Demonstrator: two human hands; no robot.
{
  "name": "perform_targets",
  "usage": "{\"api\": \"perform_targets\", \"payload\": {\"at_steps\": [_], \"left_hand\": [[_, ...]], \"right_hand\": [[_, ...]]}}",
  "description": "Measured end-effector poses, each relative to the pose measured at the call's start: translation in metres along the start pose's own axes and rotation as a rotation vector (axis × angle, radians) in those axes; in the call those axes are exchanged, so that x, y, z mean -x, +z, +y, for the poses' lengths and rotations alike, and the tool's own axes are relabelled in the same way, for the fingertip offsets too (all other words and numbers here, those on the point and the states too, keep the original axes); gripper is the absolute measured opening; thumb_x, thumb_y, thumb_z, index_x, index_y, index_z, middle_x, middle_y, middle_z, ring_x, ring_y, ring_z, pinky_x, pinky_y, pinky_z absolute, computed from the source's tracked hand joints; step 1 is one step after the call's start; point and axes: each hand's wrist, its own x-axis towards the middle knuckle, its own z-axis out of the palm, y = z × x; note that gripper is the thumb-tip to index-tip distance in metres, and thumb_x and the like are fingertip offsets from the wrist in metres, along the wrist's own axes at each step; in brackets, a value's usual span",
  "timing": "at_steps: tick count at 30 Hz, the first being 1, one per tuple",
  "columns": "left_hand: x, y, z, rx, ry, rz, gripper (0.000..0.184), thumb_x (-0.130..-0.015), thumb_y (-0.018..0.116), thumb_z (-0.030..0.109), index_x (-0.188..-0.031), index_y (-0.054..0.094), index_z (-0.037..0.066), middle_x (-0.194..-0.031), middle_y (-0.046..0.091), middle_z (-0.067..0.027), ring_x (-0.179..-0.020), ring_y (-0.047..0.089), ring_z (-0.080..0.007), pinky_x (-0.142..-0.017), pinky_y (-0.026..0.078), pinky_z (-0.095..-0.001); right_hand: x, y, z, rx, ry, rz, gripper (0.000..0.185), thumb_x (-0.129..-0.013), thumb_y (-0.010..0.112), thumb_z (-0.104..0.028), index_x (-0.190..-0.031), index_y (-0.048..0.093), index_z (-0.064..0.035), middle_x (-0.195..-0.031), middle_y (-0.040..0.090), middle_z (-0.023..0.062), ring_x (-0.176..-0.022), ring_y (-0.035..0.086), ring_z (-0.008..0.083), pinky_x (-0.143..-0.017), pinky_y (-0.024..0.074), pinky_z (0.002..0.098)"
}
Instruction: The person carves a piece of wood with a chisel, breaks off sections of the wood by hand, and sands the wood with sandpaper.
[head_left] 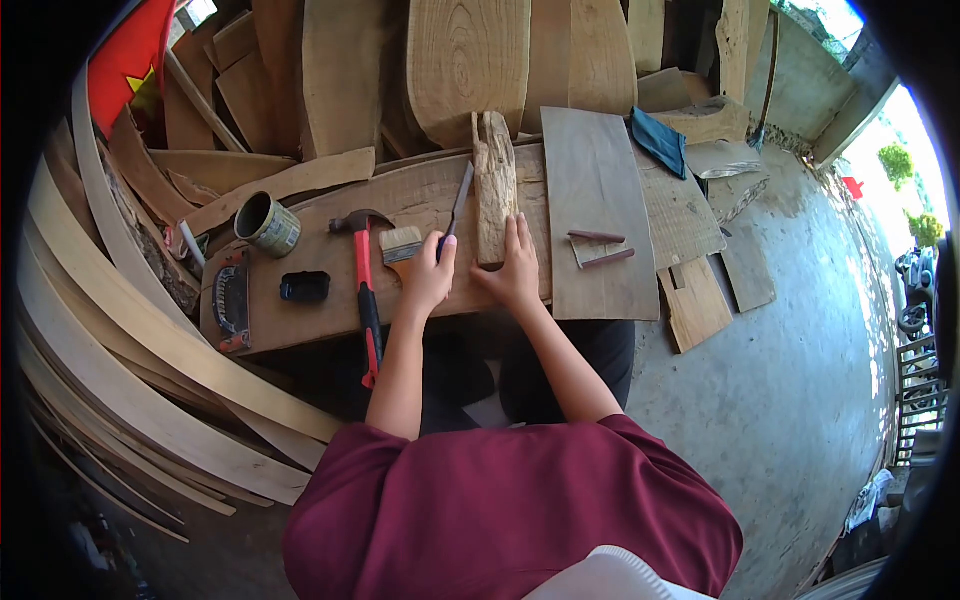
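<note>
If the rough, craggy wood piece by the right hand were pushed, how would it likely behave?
The wood piece looks thick and solid, so it would probably stay stiff. Its long, blocky shape suggests sliding rather than rolling. The craggy, grooved surface is likely not slippery under the right hand, though splinters might break off.

A wooden bench (330,312) carries the things. Taking the brush (398,243) that lies on it as the clock's centre, with twelve pointing away from the person, a hammer (364,262) lies just beside at nine o'clock, its handle reaching past the front edge. Farther toward nine stands a can (268,226); toward eight sit a small black box (305,287) and, beyond, a hand tool (233,303). Rough wood (496,195) lies at two o'clock, a broad board (592,195) at three.
</note>
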Motion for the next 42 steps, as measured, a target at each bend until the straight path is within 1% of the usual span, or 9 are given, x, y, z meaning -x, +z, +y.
{"api": "perform_targets", "payload": {"at_steps": [4,5,12,14,18,24,27,30,42], "left_hand": [[-0.008,0.007,-0.009,-0.246,0.202,0.089,0.032,-0.098,0.043,0.035,-0.093,0.048,0.004,-0.053,0.050,-0.0082,-0.039,0.051,-0.0173,-0.037,0.040,-0.0325],[-0.003,0.004,-0.006,-0.177,-0.013,-0.021,0.033,-0.098,0.041,0.036,-0.094,0.047,0.004,-0.053,0.052,-0.0099,-0.040,0.053,-0.0201,-0.039,0.041,-0.0345],[0.002,0.012,0.006,0.030,0.087,0.170,0.035,-0.098,0.040,0.037,-0.094,0.047,0.003,-0.055,0.054,-0.0113,-0.041,0.055,-0.0222,-0.040,0.043,-0.0363],[-0.005,0.009,-0.008,-0.153,-0.057,-0.027,0.034,-0.098,0.040,0.037,-0.095,0.047,0.004,-0.052,0.051,-0.0097,-0.040,0.053,-0.0205,-0.040,0.043,-0.0349],[0.008,0.015,0.002,0.082,0.002,0.090,0.035,-0.098,0.040,0.038,-0.095,0.047,0.004,-0.051,0.052,-0.0093,-0.040,0.054,-0.0209,-0.041,0.044,-0.0355],[0.006,0.008,0.002,-0.108,-0.035,0.005,0.035,-0.098,0.039,0.039,-0.099,0.047,0.005,-0.052,0.052,-0.0080,-0.039,0.053,-0.0195,-0.040,0.043,-0.0351],[-0.006,0.016,-0.022,-0.168,0.204,0.173,0.037,-0.098,0.039,0.038,-0.098,0.048,0.002,-0.072,0.059,-0.0225,-0.072,0.061,-0.0420,-0.062,0.047,-0.0468],[-0.006,0.010,-0.013,-0.310,0.024,0.011,0.036,-0.099,0.037,0.036,-0.099,0.046,0.002,-0.079,0.059,-0.0276,-0.085,0.055,-0.0487,-0.071,0.044,-0.0509],[0.007,0.013,0.008,-0.156,0.188,0.226,0.032,-0.097,0.043,0.032,-0.096,0.050,0.001,-0.079,0.060,-0.0273,-0.078,0.057,-0.0474,-0.063,0.044,-0.0524]], "right_hand": [[0.001,0.001,-0.001,-0.001,0.011,-0.009,0.098,-0.060,0.078,-0.034,-0.138,0.032,0.0036,-0.143,0.031,0.0284,-0.130,0.036,0.0394,-0.105,0.0339,0.0426],[0.001,0.002,-0.001,0.003,0.007,0.001,0.098,-0.060,0.078,-0.034,-0.138,0.032,0.0037,-0.143,0.031,0.0285,-0.130,0.036,0.0394,-0.105,0.0339,0.0423],[0.000,0.002,0.000,0.009,0.008,0.008,0.098,-0.060,0.077,-0.035,-0.138,0.032,0.0035,-0.143,0.030,0.0283,-0.130,0.035,0.0389,-0.106,0.0331,0.0416],[0.001,0.003,0.000,0.002,0.009,0.005,0.098,-0.060,0.077,-0.035,-0.138,0.032,0.0035,-0.143,0.030,0.0283,-0.131,0.035,0.0389,-0.106,0.0330,0.0416],[-0.001,-0.001,-0.001,-0.022,0.003,-0.012,0.107,-0.054,0.082,-0.032,-0.139,0.029,0.0046,-0.143,0.029,0.0296,-0.132,0.032,0.0409,-0.107,0.0316,0.0427],[0.000,-0.001,-0.001,-0.028,0.008,-0.014,0.107,-0.054,0.083,-0.031,-0.140,0.028,0.0030,-0.144,0.028,0.0287,-0.132,0.031,0.0409,-0.108,0.0313,0.0428],[0.000,0.001,-0.001,-0.040,0.000,0.006,0.107,-0.054,0.083,-0.031,-0.139,0.029,0.0034,-0.144,0.028,0.0287,-0.132,0.031,0.0408,-0.108,0.0313,0.0428],[0.001,-0.001,-0.001,0.006,0.027,-0.010,0.097,-0.061,0.077,-0.034,-0.138,0.032,0.0034,-0.143,0.031,0.0276,-0.131,0.035,0.0390,-0.106,0.0332,0.0413],[-0.001,-0.002,-0.002,-0.036,0.013,-0.018,0.107,-0.054,0.082,-0.032,-0.140,0.028,0.0035,-0.144,0.028,0.0289,-0.132,0.031,0.0411,-0.108,0.0303,0.0431]]}}
